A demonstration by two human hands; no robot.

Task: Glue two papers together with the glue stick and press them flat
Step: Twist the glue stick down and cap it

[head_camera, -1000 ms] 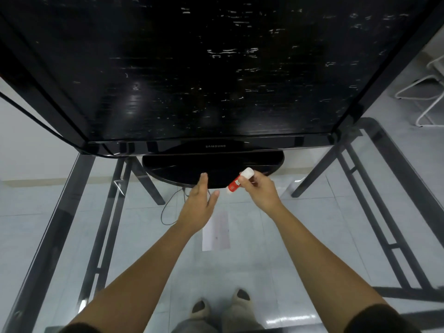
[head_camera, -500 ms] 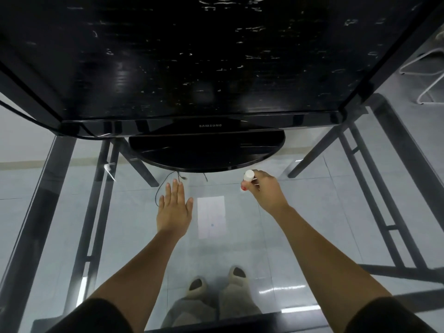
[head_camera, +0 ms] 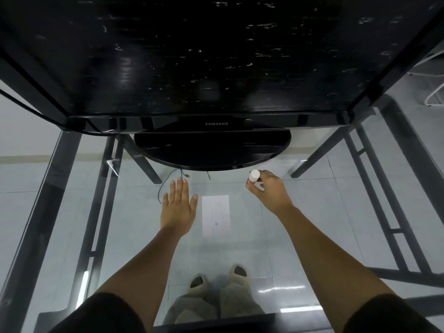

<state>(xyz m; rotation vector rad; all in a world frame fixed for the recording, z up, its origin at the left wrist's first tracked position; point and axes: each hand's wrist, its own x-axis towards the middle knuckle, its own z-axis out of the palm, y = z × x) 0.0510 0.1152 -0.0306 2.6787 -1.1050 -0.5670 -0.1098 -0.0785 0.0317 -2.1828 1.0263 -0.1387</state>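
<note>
Glass worktop (head_camera: 312,212), floor tiles and the person's feet visible through it; large dark monitor (head_camera: 211,68) on its round stand fills the far half. Paper (head_camera: 215,217) lies flat on the glass between the two hands, a small blue dot near its lower middle; whether one sheet or two stacked, cannot tell. Change over the last second: the left hand (head_camera: 177,205), which was raised and half-curled over the paper, has swung out to the paper's left side and now sits palm-down, fingers spread, holding nothing, close beside the sheet but not on it. The right hand (head_camera: 269,191) has drawn back to the right and away from the sheet, its grip closed around the glue stick (head_camera: 253,177), white end up, red band showing below; cap on or off not clear. Paper now fully uncovered. Judgement: this reads as a pause between gluing and pressing. Left hand is placed to slide over and flatten; the glue stick likely needs setting down first.
</note>
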